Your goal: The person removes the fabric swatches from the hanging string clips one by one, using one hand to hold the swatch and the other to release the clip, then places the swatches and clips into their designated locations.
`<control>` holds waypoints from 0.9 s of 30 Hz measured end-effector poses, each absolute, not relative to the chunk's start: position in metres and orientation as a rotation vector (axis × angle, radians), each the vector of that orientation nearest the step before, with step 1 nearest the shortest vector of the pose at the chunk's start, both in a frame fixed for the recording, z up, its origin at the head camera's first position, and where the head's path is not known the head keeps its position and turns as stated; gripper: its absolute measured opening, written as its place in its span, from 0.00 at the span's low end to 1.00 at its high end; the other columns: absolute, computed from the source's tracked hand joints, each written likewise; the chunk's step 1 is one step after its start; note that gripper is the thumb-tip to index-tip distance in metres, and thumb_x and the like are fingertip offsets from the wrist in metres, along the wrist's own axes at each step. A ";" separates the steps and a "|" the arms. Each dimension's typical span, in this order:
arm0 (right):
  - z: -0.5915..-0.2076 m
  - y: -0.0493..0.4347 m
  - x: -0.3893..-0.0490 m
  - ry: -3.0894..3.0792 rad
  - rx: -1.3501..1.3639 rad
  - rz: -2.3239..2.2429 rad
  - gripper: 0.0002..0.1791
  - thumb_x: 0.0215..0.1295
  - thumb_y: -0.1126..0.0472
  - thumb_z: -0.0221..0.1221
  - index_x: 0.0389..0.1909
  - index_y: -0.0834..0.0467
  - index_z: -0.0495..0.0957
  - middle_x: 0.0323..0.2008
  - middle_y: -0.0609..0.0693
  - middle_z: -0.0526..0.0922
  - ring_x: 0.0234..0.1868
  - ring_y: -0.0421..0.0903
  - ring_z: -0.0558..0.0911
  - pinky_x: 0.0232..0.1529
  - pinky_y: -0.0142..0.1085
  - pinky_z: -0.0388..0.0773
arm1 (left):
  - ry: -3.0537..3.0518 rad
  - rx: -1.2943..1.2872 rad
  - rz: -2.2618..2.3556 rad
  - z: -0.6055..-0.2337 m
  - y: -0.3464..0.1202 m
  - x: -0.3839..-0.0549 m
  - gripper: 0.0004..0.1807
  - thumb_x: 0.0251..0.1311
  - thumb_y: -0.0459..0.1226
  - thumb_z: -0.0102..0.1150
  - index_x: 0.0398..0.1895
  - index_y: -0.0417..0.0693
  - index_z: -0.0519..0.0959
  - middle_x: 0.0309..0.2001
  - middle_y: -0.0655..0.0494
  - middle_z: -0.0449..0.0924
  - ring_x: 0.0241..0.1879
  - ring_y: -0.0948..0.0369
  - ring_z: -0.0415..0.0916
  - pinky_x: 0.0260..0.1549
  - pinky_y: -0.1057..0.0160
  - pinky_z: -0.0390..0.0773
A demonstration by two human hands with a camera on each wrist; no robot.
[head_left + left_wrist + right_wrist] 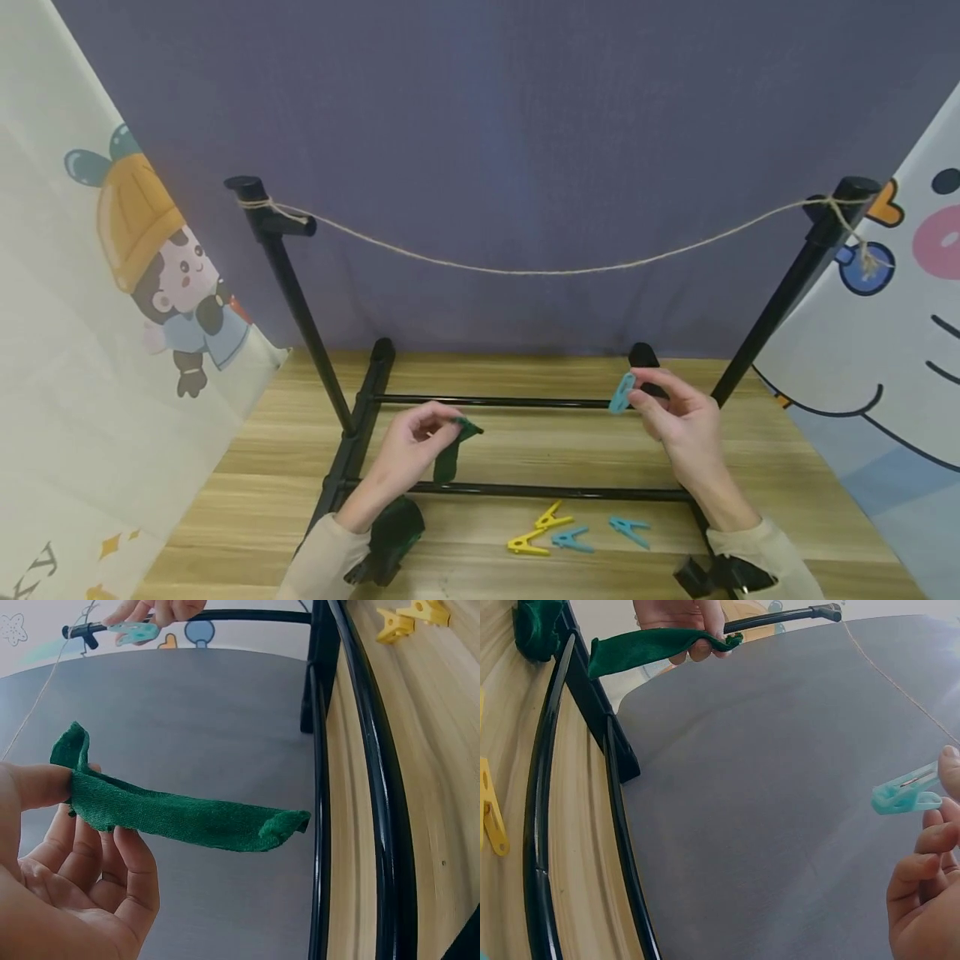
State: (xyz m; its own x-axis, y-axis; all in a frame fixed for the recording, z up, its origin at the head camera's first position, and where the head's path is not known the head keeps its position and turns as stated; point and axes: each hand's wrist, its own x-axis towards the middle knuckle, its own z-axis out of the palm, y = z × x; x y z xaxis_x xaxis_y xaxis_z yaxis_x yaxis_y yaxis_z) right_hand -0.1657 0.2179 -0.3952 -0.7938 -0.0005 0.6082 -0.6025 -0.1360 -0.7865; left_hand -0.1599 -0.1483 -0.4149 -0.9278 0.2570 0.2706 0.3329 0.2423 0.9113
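My left hand [415, 443] pinches a narrow piece of dark green cloth [447, 462] near one end, thumb on one side and fingers on the other. In the left wrist view the cloth [187, 817] stretches out sideways with a small fold at its far end. My right hand [686, 429] holds a light blue clothespin [622, 393] between thumb and fingertips, over the right part of the black frame. The right wrist view shows this clothespin [905, 792] with its metal spring. Both hands are below the sagging twine [517, 272], apart from it.
The twine is tied between two black posts [300, 308] of a pipe frame on a wooden table [247, 492]. Yellow clothespins [529, 544] and blue clothespins [630, 531] lie in front of the lower bar. More green cloth [397, 533] lies beneath the left wrist.
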 end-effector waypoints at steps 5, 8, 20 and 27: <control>-0.400 0.216 -0.164 -1.710 0.656 2.014 0.19 0.69 0.84 0.57 0.56 0.70 0.84 0.45 0.43 0.88 0.15 0.47 0.52 0.16 0.41 0.46 | -2.458 -0.588 -1.806 -0.415 -0.154 -0.156 0.08 0.74 0.32 0.62 0.51 0.40 0.85 0.38 0.44 0.87 0.35 0.67 0.78 0.36 0.67 0.78; -0.403 0.216 -0.162 -1.724 0.631 2.018 0.18 0.69 0.84 0.57 0.56 0.70 0.84 0.43 0.43 0.88 0.15 0.48 0.53 0.17 0.41 0.47 | -2.480 -0.593 -1.792 -0.415 -0.156 -0.155 0.09 0.74 0.33 0.61 0.52 0.41 0.85 0.38 0.45 0.87 0.34 0.67 0.78 0.36 0.67 0.78; -0.415 0.214 -0.157 -1.814 0.565 2.054 0.18 0.72 0.81 0.57 0.57 0.66 0.85 0.40 0.40 0.88 0.15 0.49 0.53 0.17 0.44 0.49 | -2.508 -0.657 -1.812 -0.418 -0.165 -0.151 0.09 0.76 0.34 0.61 0.51 0.38 0.84 0.36 0.44 0.87 0.30 0.67 0.78 0.31 0.68 0.78; -0.419 0.215 -0.157 -1.870 0.538 2.064 0.18 0.73 0.79 0.58 0.57 0.63 0.86 0.31 0.38 0.86 0.15 0.50 0.54 0.17 0.44 0.49 | -2.613 -0.603 -1.777 -0.418 -0.174 -0.149 0.10 0.77 0.38 0.61 0.52 0.43 0.84 0.39 0.50 0.87 0.32 0.66 0.81 0.32 0.67 0.81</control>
State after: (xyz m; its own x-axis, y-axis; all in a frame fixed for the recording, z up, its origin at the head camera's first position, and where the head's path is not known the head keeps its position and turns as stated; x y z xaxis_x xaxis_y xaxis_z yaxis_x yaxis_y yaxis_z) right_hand -0.1566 0.2151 -0.4192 -0.8836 -0.0260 0.4676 -0.4628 -0.1047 -0.8803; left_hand -0.1493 -0.1744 -0.4181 -0.9270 0.3460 0.1451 0.2621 0.3205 0.9103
